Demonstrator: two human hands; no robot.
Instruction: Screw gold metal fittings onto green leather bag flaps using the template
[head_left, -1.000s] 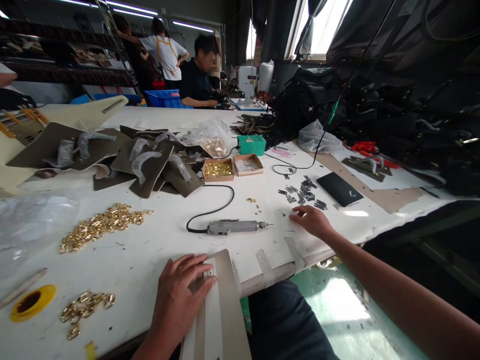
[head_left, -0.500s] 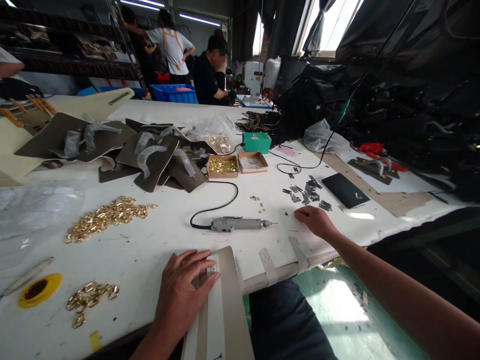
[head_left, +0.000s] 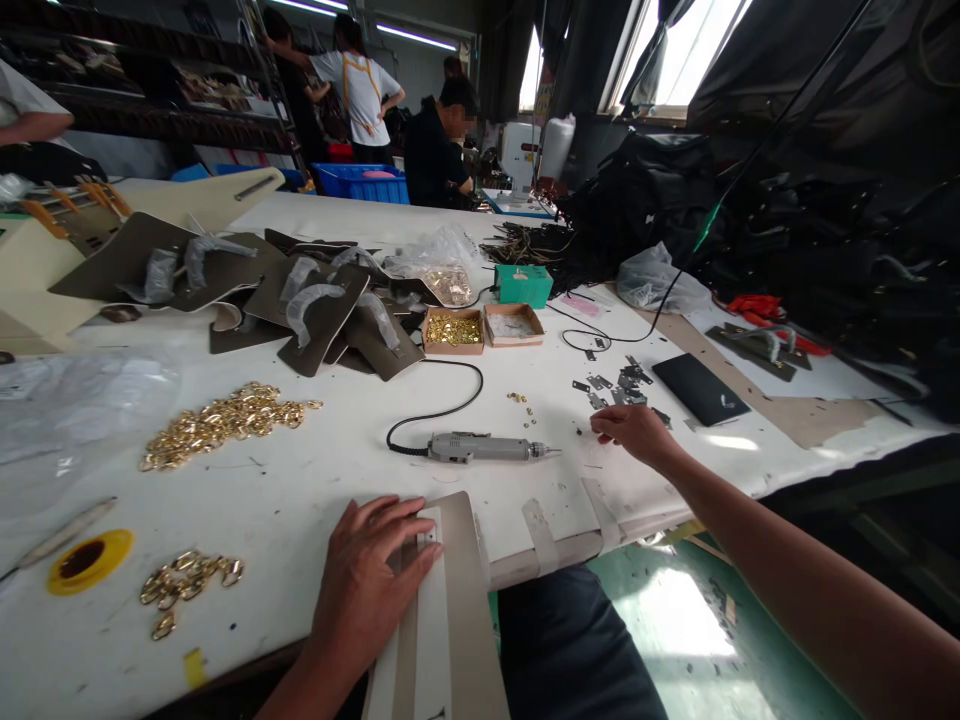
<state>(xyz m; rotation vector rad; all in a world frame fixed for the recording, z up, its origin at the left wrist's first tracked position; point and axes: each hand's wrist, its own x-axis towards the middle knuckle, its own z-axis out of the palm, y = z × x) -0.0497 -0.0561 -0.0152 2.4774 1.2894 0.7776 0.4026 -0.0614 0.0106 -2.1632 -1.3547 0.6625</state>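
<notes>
My left hand (head_left: 375,570) lies on a grey-beige panel (head_left: 469,580) at the table's front edge, its fingers stretched across a pale strip (head_left: 431,640) running down the panel. Thumb and forefinger rest beside a small light plate with a dark hole. Over the white table (head_left: 510,510), my right hand (head_left: 630,432) has its fingers curled with the tips together; whatever they pinch, if anything, is hidden. Small dark metal plates (head_left: 630,380) lie scattered just beyond it. A grey electric screwdriver (head_left: 484,448) rests between the hands, its bit pointing right.
Gold clasps (head_left: 232,420) are heaped at left, near a yellow tape roll (head_left: 90,562). Behind stand a box of gold fittings (head_left: 454,330), a green box (head_left: 523,286) and stacked dark panels (head_left: 322,310). A black booklet (head_left: 700,388) lies right. Several people are farther back.
My right hand's fingers have curled in more beside the metal plates. The left hand stays on the panel. The camera view has shifted slightly.
</notes>
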